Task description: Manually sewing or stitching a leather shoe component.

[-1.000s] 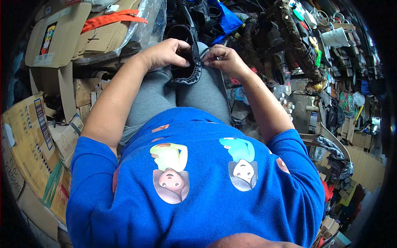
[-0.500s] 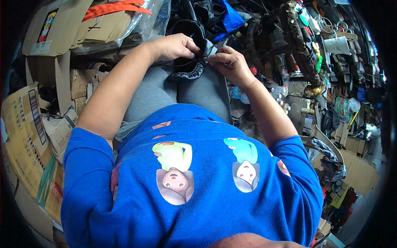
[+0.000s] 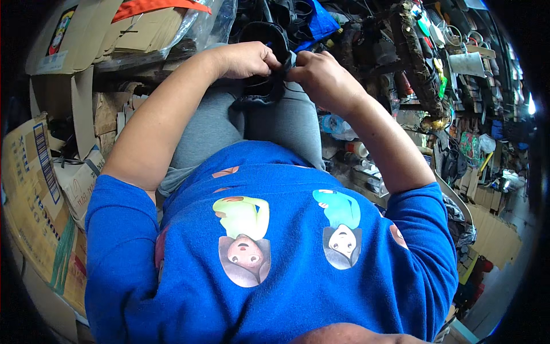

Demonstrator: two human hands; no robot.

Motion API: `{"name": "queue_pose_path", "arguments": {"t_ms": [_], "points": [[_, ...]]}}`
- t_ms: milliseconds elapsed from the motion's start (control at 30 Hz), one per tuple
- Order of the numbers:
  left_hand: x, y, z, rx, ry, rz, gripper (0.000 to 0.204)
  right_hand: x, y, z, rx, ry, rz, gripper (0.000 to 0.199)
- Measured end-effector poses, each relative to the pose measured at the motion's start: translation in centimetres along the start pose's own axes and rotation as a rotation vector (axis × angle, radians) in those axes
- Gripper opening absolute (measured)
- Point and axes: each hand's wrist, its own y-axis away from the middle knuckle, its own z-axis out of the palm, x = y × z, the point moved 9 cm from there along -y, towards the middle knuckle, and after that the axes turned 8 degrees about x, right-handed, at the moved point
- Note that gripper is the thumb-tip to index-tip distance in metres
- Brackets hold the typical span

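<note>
Both hands meet over the knees, pinching a small dark piece of fabric (image 3: 269,86) between them. The left hand (image 3: 246,59) has a closed grip on its upper edge; the right hand (image 3: 321,74) closes on the opposite edge, probably to hold it taut. It rests on the grey-trousered lap (image 3: 229,126), close to cardboard boxes (image 3: 51,143).

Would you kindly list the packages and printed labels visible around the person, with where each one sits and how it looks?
Flattened cardboard cartons: upper left, tan, bagged in clear plastic, with an orange strap on top.
Open cardboard box: far left, tan, with a small colourful picture label.
Large cardboard carton: left edge, tan, printed with a striped code and green marks.
Small cardboard box: beside the left arm, pale.
Blue bag: top centre, past the hands.
</note>
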Motion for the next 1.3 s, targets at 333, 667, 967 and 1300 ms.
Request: {"name": "queue_pose_path", "arguments": {"t_ms": [333,667,967,1300], "points": [[0.7,-0.7,-0.9,0.044,-0.306,-0.022,0.017,-3.2,-2.3,1.4,-0.193,0.398,-0.155,0.012],[0.6,-1.6,-1.8,0.121,-0.087,0.023,0.021,-0.2,-0.1,-0.2,-0.043,0.017,0.017,0.011],[3.1,4.0,-3.1,0.808,-0.394,0.229,0.036,3.7,2.4,1.8,0.228,-0.474,0.294,0.009],[-0.9,13.5,-4.3,0.400,-0.276,-0.445,0.019,7.6,9.6,3.0,0.589,-2.194,0.608,0.020]]}}
